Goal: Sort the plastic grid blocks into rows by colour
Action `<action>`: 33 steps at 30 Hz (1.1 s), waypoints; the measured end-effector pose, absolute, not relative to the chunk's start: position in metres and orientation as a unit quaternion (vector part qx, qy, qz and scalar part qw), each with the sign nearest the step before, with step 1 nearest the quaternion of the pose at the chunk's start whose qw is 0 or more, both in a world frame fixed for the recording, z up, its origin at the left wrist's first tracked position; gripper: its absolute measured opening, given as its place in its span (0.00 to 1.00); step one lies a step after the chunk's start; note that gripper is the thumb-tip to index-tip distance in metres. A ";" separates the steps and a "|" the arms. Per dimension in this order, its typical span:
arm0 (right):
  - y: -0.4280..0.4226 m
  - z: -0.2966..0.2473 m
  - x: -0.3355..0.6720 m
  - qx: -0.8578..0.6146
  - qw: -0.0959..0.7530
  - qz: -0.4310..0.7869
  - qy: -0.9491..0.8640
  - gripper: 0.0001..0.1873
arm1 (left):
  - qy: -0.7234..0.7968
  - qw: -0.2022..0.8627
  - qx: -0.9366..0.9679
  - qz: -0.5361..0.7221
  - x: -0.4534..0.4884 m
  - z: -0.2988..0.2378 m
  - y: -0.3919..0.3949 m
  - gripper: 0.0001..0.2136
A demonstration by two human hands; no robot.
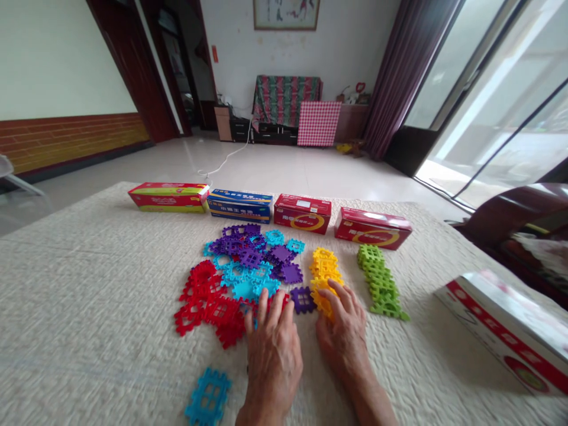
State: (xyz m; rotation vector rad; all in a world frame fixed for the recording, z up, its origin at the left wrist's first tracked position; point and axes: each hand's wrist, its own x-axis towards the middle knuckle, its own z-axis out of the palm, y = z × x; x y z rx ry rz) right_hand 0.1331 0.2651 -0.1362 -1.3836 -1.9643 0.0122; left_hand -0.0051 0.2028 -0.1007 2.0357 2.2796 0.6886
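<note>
My left hand [274, 355] lies palm down with its fingers stretched forward over the near edge of a pile of notched plastic tiles. Its fingertips reach light blue tiles [246, 289] and partly cover red tiles [220, 310]. Purple tiles [251, 258] lie farther back in the same pile. My right hand [344, 325] rests on the near end of an overlapping row of yellow tiles [326, 266], fingers apart and slightly bent; its palm side is hidden. A single purple window tile [303, 300] lies between the hands. Near my left wrist is a separate blue window tile [208, 397].
Green tiles [381, 284] form a row to the right. Behind the tiles stand a red-and-yellow box [171, 197], a blue box [240, 205] and two red boxes [302, 213]. A larger white-and-red box [506, 331] sits at the right on the cream quilted cover [110, 284].
</note>
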 end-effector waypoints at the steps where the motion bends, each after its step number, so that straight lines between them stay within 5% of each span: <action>1: 0.266 -0.136 0.133 -0.533 0.366 0.005 -0.763 0.23 | 0.721 0.005 0.655 0.224 -0.002 -0.098 0.205 0.20; 17: 0.266 -0.136 0.132 -0.531 0.407 0.065 -0.741 0.30 | 0.644 -0.053 0.745 0.165 -0.034 -0.108 0.229 0.16; 22: 0.267 -0.136 0.131 -0.530 0.419 0.071 -0.734 0.31 | 0.684 -0.106 0.683 0.233 -0.033 -0.094 0.239 0.16; 28: 0.269 -0.142 0.133 -0.515 0.452 0.087 -0.724 0.34 | 0.601 0.018 0.690 0.404 0.027 -0.099 0.317 0.18; 33: 0.267 -0.139 0.131 -0.539 0.462 0.103 -0.697 0.36 | 0.615 0.091 0.666 0.412 0.045 -0.113 0.363 0.17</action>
